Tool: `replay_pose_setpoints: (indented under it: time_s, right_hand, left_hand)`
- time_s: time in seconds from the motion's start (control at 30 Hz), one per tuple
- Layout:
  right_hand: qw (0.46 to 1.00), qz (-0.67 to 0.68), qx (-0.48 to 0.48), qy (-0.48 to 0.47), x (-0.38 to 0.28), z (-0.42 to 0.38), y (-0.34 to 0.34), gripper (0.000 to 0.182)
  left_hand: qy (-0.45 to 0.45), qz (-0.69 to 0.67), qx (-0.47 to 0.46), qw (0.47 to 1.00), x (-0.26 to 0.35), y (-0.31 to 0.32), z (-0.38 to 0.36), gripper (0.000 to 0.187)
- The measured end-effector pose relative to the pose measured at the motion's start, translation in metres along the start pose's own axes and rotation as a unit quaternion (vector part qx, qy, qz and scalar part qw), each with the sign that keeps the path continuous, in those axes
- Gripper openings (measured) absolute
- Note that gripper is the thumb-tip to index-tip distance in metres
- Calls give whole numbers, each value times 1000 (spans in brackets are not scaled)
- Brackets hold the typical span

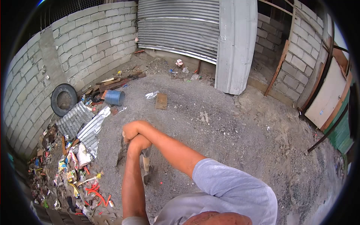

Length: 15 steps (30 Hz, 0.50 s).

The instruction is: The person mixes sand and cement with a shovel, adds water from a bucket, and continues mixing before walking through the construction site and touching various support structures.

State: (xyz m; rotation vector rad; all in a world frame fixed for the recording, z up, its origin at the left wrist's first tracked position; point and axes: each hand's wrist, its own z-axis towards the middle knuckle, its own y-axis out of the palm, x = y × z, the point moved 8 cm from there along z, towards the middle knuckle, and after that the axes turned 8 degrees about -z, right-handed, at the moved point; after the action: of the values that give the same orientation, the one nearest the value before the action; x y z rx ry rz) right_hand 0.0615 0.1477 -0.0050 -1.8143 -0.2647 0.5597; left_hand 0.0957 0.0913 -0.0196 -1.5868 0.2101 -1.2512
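My forearms cross in front of me. My right hand [131, 130] is closed and lies just beyond my left hand [140, 142], overlapping it. My left hand is also curled, over the top of a shovel [146, 162]. Its pale wooden shaft shows below the left wrist, with a dark metal part at the lower end, close to the gravel. The grip itself is hidden under my hands and wrists. A dark, thin edge [120, 153] stands in the grey gravel [180, 112] left of my left forearm.
Scattered rubbish [75, 161], crumpled metal sheet [93, 125] and corrugated roofing [75, 122] lie left. A blue bucket [114, 98] and tyre [64, 100] sit near the block wall [90, 37]. A board [161, 101] lies ahead. Corrugated metal [180, 30] closes the back.
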Motion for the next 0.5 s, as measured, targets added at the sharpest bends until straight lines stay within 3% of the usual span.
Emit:
replay_pose_setpoints:
  time_s: [0.5]
  right_hand:
    - [1000, -22, 1, -7, -18, 1, 2, 26]
  left_hand:
    - [-20, -2, 0, 1000, -22, -7, -16, 38]
